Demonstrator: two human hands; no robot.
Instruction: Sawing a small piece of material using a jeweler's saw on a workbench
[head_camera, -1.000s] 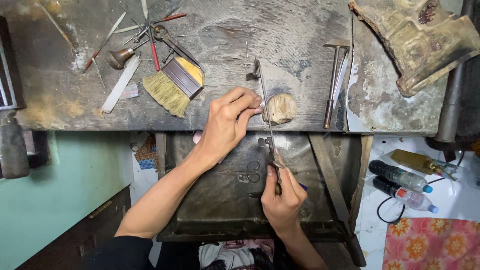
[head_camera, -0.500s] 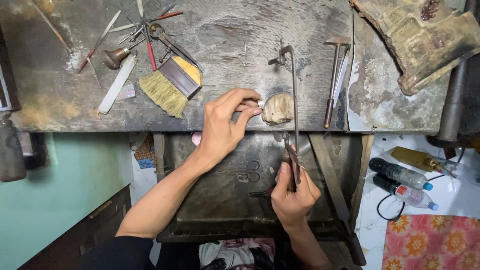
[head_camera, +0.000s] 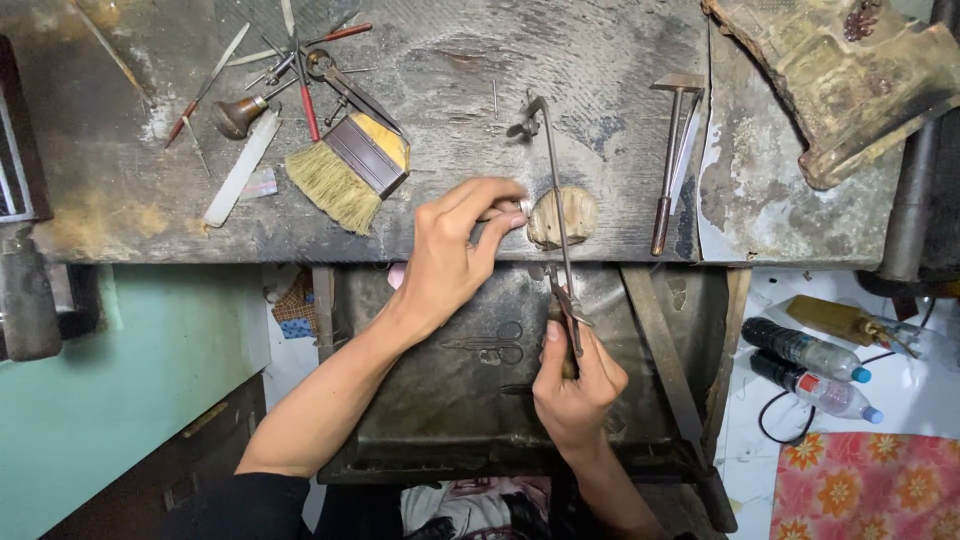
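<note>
Fingers of the left hand (head_camera: 452, 262) pinch a small silvery ring (head_camera: 521, 208) and press it against the left edge of the round wooden peg (head_camera: 565, 217), a worn disc set at the front edge of the table (head_camera: 420, 160). The right hand (head_camera: 578, 385) is closed around the handle of a jeweller's saw (head_camera: 556, 200), just below the peg and over the dark metal tray (head_camera: 460, 400) that hangs under the table; its thumb lies along the handle. The saw frame runs up from that hand, crosses the peg near its middle and ends above it on the table surface, the frame standing nearly upright in the view. Whether the blade touches the ring cannot be told.

Right of the peg lies a small hammer (head_camera: 672, 150), head away from the person. Left of the peg, further off, lies a flat brush (head_camera: 352, 168) with pale bristles, and beyond it a scatter of small hand tools (head_camera: 290, 70) with red and wooden handles, plus a white stick (head_camera: 243, 166). A pair of scissors (head_camera: 488, 345) lies in the tray below the peg, between the two wrists. Far right of the peg, on the floor, lie two plastic bottles (head_camera: 812, 370) with blue caps.
</note>
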